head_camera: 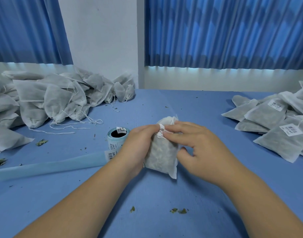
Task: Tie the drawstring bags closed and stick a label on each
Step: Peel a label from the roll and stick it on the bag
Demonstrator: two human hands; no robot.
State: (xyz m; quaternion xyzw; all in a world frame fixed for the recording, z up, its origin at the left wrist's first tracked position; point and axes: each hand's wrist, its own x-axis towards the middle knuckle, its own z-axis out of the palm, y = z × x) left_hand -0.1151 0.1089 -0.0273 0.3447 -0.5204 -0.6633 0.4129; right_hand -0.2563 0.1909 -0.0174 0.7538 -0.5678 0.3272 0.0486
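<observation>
Plainly, the blue bench (pixel 147 212) is laid out as a left-to-right line. The largest thing on it, a heap of bags (pixel 49 98) at ten o'clock, trails loose strings toward the middle and shows no stickers, so I take it for stock yet to be done. The labelled stack (pixel 276 127) at three o'clock lies flat with barcode stickers facing up, which reads as the finished side. A long pale backing strip (pixel 49 166) runs from the near left edge toward eight o'clock of the work, mostly bare, likely let out sideways to stay clear.

At the centre the left hand (pixel 138 146) wraps the bag (pixel 160 157) from nine o'clock, its grip curled round the bag's side, which props the bag and steadies its face. The right hand (pixel 197 145) comes in from three o'clock with fingers laid fairly straight over the bag's upper part, holding nothing, thumb by the bag's right edge. The bag's gathered neck points to twelve o'clock, beyond both hands; whether it is knotted I cannot tell.

The label roll (pixel 118 136) stands on end just at nine o'clock of the left hand, within easy reach. The label (pixel 162 132) sits across the bag below the neck, under the right fingertips and against the left thumb, its left end lifted, so it seems not yet pressed flat. Leaf crumbs (pixel 179 210) dot the bench at six o'clock.
</observation>
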